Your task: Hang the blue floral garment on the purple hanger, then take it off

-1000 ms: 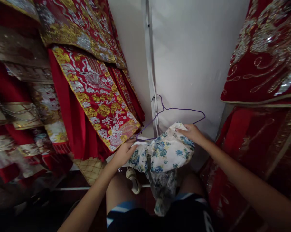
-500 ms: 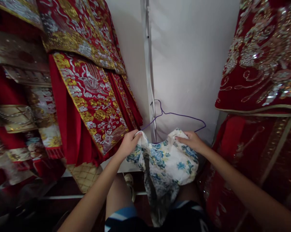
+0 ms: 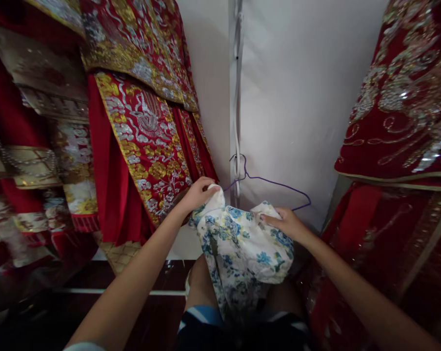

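Note:
A white garment with blue flowers (image 3: 268,253) hangs between my two hands, its lower part falling over my knees. My left hand (image 3: 200,196) pinches its left shoulder edge, which is folded over. My right hand (image 3: 285,223) grips the right shoulder area, thumb on top of the cloth. Behind the garment is a purple wire hanger (image 3: 275,182); its hook points up beside a white cable on the wall. The hanger's left arm runs behind the cloth near my left hand, and its right arm sticks out above my right hand. The lower bar is hidden.
Red embroidered robes (image 3: 147,131) in gold and silver hang close on the left. On the right hangs a beaded red garment (image 3: 399,112), above a red sheer one (image 3: 370,243). A white wall (image 3: 290,97) with a vertical cable stands ahead.
The left shoulder of the garment has risen slightly and folded over in my left hand. My right hand has shifted a little left and down. The camera view has turned slightly left.

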The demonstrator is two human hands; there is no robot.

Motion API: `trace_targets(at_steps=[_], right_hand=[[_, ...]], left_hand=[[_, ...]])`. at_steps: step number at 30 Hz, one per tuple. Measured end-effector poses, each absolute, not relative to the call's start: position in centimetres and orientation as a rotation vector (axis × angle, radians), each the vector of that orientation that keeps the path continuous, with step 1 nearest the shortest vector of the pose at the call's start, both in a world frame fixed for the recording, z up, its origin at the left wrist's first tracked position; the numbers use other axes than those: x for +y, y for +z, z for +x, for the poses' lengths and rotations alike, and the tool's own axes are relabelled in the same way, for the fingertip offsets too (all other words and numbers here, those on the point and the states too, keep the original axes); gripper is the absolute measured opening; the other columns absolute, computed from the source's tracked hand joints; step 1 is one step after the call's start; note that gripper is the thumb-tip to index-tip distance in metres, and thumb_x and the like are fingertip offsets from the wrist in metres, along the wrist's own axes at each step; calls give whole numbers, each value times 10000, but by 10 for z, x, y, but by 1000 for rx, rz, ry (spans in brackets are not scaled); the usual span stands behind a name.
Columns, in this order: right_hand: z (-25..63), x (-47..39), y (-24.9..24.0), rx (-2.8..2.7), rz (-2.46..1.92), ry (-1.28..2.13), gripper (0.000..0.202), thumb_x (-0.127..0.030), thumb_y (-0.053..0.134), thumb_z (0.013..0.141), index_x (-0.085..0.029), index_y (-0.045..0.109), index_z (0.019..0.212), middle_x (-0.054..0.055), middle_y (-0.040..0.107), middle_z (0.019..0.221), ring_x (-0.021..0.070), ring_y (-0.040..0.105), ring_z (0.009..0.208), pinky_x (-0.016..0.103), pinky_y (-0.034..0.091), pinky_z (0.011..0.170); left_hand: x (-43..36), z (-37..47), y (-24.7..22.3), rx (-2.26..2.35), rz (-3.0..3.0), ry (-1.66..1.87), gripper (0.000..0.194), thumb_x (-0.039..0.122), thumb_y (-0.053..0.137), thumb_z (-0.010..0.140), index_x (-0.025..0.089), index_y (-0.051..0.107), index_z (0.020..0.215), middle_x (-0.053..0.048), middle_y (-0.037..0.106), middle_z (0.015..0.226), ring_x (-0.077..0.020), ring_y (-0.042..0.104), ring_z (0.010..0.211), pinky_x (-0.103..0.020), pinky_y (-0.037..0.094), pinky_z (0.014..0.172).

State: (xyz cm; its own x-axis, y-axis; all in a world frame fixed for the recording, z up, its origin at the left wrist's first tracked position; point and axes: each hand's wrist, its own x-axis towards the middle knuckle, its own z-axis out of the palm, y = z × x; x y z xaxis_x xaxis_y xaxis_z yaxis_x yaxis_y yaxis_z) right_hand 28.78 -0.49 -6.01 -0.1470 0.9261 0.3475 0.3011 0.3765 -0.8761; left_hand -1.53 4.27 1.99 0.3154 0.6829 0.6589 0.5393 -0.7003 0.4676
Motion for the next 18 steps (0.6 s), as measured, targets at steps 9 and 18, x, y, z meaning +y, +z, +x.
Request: trace_targets(at_steps=[9,18], right_hand=[[293,-12,-65,-1630,-1012,678,441,-504,695,733,-123,717,953,66,719,868,214,642,750,284,492,635],[351,17,-58,-1505,-1260,272,718,-491,714,701,-147,586,1318,154,721,1073,314,680,944,415,516,833]], left_hand=[[31,7,8,1334,2440,1388,258,408,486,915,186,617,912,-21,670,830,-170,614,759,-255,419,696],[28,-7,12,1415,2687,1178,330,426,483,915,172,675,827,-50,700,783,-188,633,735,-257,415,664]])
